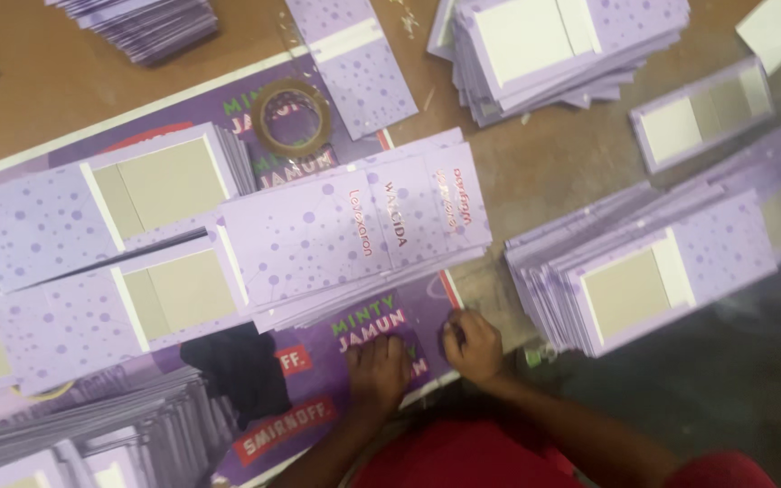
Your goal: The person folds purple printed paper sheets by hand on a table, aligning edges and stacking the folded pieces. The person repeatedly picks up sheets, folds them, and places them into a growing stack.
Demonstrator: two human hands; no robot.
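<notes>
Both hands down on the purple printed sheet, near the bench's front edge.

My left hand (378, 369) lies flat on the purple printed sheet (354, 357), fingers together and pressed down, holding nothing. My right hand (474, 343) sits just beside it at the sheet's right corner, fingers curled narrow against the edge; whether they pinch anything I cannot tell. Just above both hands, a stack of lilac dotted flat cartons (354, 230) lies printed side up. More stacks of the same cartons show grey-and-white inner panels: one left of centre (160, 185), one at right (644, 271), one at the top (562, 45). A roll of clear tape (293, 117) rests on the sheet further back. The brown bench (535, 172) shows between the stacks.
</notes>
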